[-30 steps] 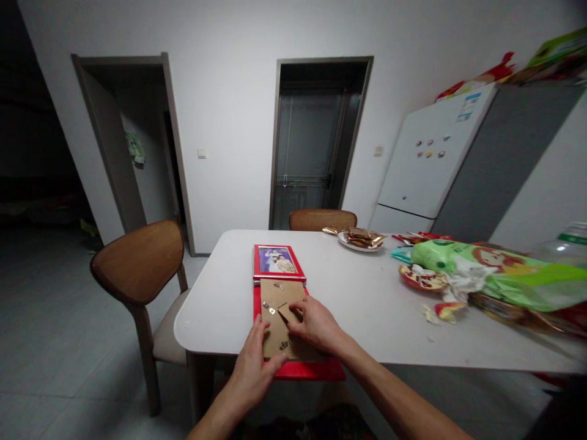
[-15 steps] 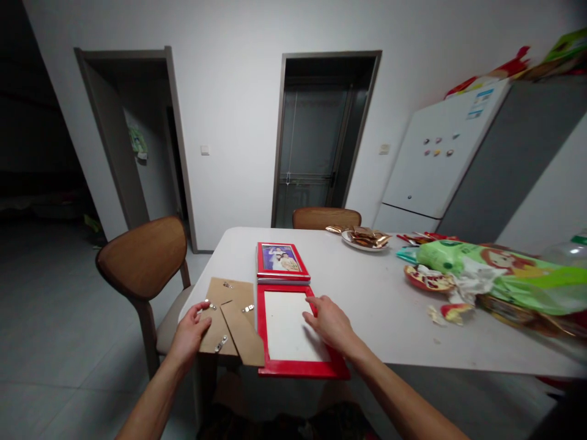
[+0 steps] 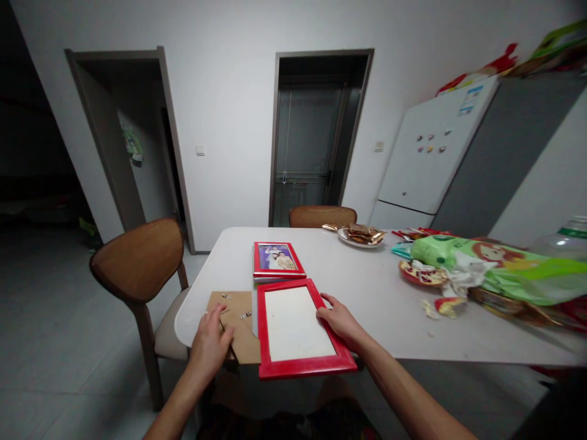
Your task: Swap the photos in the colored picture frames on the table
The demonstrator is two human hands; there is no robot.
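Observation:
A red picture frame (image 3: 308, 366) with a white panel inside sits at the table's near edge. My right hand (image 3: 340, 321) grips its right side, thumb on top. To its left lies a brown backing board (image 3: 247, 345) with metal clips. Over that board rests my left hand (image 3: 212, 342), fingers apart and holding nothing; it covers part of the board. Just behind the empty-looking frame, a second red frame with a photo (image 3: 277, 257) lies on top of a small stack.
The white table (image 3: 380, 293) bears a plate of wrapped snacks (image 3: 362, 236), an opened pomegranate (image 3: 419, 275), peel pieces (image 3: 449, 307) and a green package (image 3: 513, 269) on the right. A wooden chair (image 3: 142, 263) stands left, another (image 3: 322, 216) behind.
My right hand has moved from above the frame's panel to its right edge, and the frame is slightly turned. My left hand has moved right, farther over the backing board.

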